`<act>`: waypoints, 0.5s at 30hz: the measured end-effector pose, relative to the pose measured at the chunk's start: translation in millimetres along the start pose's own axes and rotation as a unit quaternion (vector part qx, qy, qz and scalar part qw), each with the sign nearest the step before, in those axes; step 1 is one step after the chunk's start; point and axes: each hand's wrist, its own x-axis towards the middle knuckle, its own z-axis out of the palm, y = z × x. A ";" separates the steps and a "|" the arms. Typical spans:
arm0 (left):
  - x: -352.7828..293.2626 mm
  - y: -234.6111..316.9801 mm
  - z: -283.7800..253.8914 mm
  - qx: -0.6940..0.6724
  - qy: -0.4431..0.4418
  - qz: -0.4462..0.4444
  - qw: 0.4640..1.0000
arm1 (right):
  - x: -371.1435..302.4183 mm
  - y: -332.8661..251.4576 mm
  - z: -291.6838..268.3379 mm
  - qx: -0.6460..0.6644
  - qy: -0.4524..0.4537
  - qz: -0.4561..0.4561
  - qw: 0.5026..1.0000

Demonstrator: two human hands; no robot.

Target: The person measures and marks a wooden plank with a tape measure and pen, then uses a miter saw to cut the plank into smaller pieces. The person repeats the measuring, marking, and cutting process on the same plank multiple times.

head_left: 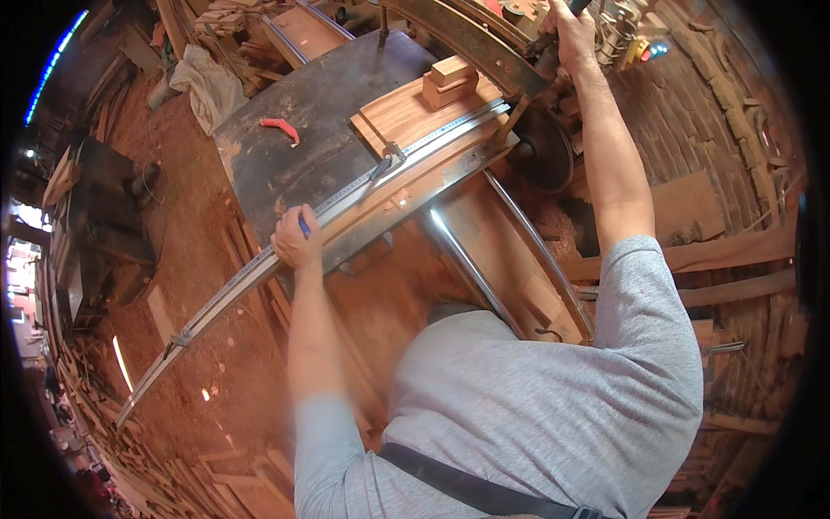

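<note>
My left hand (pixel 296 238) is closed at the near end of the worktable, beside the long metal fence rail (pixel 406 164) with a measuring scale. A small blue pen-like thing (pixel 304 227) shows between its fingers. My right hand (pixel 574 39) reaches far up to the right, its fingers wrapped round a dark handle (pixel 577 7) on the machine. A striped wooden board (pixel 402 112) lies against the rail, with small wood blocks (pixel 452 82) stacked on it. A dark metal stop (pixel 389 158) sits on the rail next to the board.
A curved red piece (pixel 281 130) lies on the dark tabletop (pixel 303 173). A metal arm (pixel 471 39) crosses above the board. A dark disc (pixel 542 149) stands right of the table. Shiny rails (pixel 467 259) run toward me. A pale cloth bag (pixel 207 86) and sawdust (pixel 194 363) lie left.
</note>
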 end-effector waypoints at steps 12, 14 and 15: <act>-3.9 -6.9 6.2 0.026 0.005 -0.002 1.000 | -1.9 -0.5 -3.7 -0.042 0.011 0.007 0.999; -3.9 -4.7 10.0 0.018 0.017 0.008 1.000 | -4.3 -2.5 -7.2 -0.049 0.018 -0.007 0.999; -3.5 -4.4 11.2 0.015 0.024 0.011 1.000 | -2.6 -0.5 -7.9 -0.034 0.019 -0.019 0.999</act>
